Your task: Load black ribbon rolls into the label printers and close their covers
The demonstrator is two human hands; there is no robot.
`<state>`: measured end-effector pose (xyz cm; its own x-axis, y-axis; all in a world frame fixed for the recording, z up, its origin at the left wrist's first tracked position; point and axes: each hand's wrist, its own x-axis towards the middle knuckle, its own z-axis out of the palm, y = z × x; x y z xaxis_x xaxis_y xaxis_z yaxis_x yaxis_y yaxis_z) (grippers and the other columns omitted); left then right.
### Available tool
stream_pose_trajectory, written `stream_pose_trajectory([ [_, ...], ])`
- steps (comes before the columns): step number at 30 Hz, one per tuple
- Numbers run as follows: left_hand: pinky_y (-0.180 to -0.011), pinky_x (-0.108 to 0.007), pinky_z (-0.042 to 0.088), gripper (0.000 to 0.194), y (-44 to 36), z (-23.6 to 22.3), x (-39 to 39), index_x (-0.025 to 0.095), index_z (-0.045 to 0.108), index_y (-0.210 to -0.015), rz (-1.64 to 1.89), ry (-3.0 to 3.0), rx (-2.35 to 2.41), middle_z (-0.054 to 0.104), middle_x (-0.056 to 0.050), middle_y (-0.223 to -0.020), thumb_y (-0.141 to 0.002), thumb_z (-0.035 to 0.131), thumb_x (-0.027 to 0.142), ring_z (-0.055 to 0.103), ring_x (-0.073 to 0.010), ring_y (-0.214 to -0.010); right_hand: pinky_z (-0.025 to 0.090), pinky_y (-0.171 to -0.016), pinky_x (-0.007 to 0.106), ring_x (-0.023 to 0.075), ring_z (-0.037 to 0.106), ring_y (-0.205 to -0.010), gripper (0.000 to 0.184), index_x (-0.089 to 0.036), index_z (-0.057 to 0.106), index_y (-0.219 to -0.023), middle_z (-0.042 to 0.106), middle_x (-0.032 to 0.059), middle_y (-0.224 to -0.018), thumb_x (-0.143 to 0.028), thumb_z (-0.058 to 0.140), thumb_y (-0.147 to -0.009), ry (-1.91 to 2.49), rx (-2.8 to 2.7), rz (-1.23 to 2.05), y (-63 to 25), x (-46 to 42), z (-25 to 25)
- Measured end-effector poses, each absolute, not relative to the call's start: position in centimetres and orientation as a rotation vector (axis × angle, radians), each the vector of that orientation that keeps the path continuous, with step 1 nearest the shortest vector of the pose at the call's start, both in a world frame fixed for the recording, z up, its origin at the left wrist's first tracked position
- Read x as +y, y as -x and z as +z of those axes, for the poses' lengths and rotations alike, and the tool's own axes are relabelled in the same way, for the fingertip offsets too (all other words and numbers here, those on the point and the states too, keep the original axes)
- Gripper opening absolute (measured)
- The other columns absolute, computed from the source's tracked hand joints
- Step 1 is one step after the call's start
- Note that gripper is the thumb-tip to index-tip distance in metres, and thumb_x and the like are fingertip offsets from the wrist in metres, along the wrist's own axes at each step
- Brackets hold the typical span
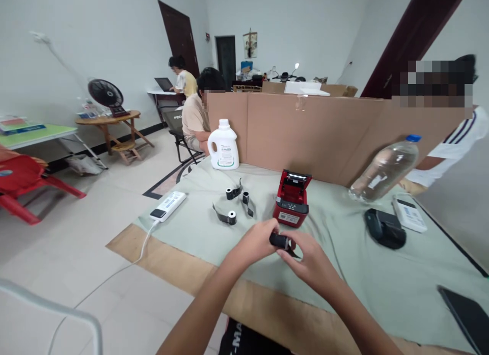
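Both my hands meet over the green cloth, just in front of a small red printer (291,199) whose lid stands open. My left hand (256,241) and my right hand (307,258) pinch the same small black roll (279,240), with a short black strip hanging from it. Three more black rolls lie on the cloth to the left of the printer: one with a loose tail (228,216), one further back (232,193), one upright (246,198).
A white detergent bottle (223,146) stands at the back, a clear plastic bottle (384,170) leans at right. A white power strip (168,206), a black device (384,228), a white handset (409,214) and a dark tablet (466,317) lie around. A cardboard wall (324,131) backs the table; people sit beyond.
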<state>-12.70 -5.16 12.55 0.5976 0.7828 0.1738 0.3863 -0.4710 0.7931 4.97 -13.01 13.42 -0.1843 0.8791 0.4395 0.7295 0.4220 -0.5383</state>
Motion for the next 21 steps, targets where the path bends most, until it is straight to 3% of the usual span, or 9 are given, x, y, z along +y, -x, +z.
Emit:
stream_pose_trajectory([
  [3, -0.072, -0.028, 0.045, 0.027, 10.1, 12.6, -3.5, 0.022, 0.063, -0.099, 0.768, -2.09, 0.697, 0.069, -0.003, -0.098, -0.073, 0.071, 0.018, 0.062, -0.0199, -0.089, 0.054, -0.074, 0.041, 0.0246, 0.066, -0.078, 0.022, -0.025, 0.067, -0.109, 0.074, 0.0064, -0.094, -0.037, 0.062, -0.091, 1.468, -1.766, 0.283, -7.0, -12.2, 12.7],
  [6, -0.074, -0.028, 0.048, 0.033, 8.1, 11.3, -2.0, 0.021, 0.069, -0.112, 0.83, -1.894, 0.534, 0.071, -0.006, -0.107, -0.081, 0.073, 0.031, 0.062, -0.0181, -0.087, 0.054, -0.074, 0.038, 0.0244, 0.066, -0.087, 0.024, -0.026, 0.069, -0.105, 0.071, 0.007, -0.102, -0.043, 0.063, -0.089, 1.501, -1.591, 0.335, -9.2, -11.2, 12.2],
  [11, -0.081, -0.032, 0.052, 0.049, 6.4, 6.7, -0.5, 0.018, 0.07, -0.128, 0.944, -1.596, 0.51, 0.074, -0.009, -0.105, -0.086, 0.071, 0.043, 0.064, -0.0187, -0.086, 0.052, -0.081, 0.039, 0.0262, 0.064, -0.101, 0.028, -0.027, 0.073, -0.106, 0.071, 0.0079, -0.112, -0.045, 0.065, -0.086, 1.536, -1.514, 0.38, -11.5, -10.1, 11.1],
  [16, -0.079, -0.031, 0.05, 0.044, 6.8, 3.9, -0.9, 0.024, 0.071, -0.13, 1.091, -1.774, 0.613, 0.07, -0.004, -0.09, -0.091, 0.069, 0.043, 0.056, -0.0157, -0.075, 0.05, -0.086, 0.043, 0.0279, 0.064, -0.097, 0.027, -0.028, 0.073, -0.107, 0.075, 0.0054, -0.104, -0.042, 0.068, -0.084, 1.606, -1.637, 0.402, -11.8, -9.6, 10.3],
  [21, -0.085, -0.031, 0.051, 0.04, 6.7, 3.5, -1.3, 0.026, 0.07, -0.131, 1.176, -1.843, 0.554, 0.072, -0.006, -0.104, -0.093, 0.067, 0.037, 0.057, -0.0172, -0.085, 0.043, -0.089, 0.047, 0.0326, 0.059, -0.109, 0.024, -0.028, 0.074, -0.108, 0.071, 0.0082, -0.118, -0.026, 0.065, -0.085, 1.684, -1.841, 0.09, -11.6, -9.1, 10.2],
])
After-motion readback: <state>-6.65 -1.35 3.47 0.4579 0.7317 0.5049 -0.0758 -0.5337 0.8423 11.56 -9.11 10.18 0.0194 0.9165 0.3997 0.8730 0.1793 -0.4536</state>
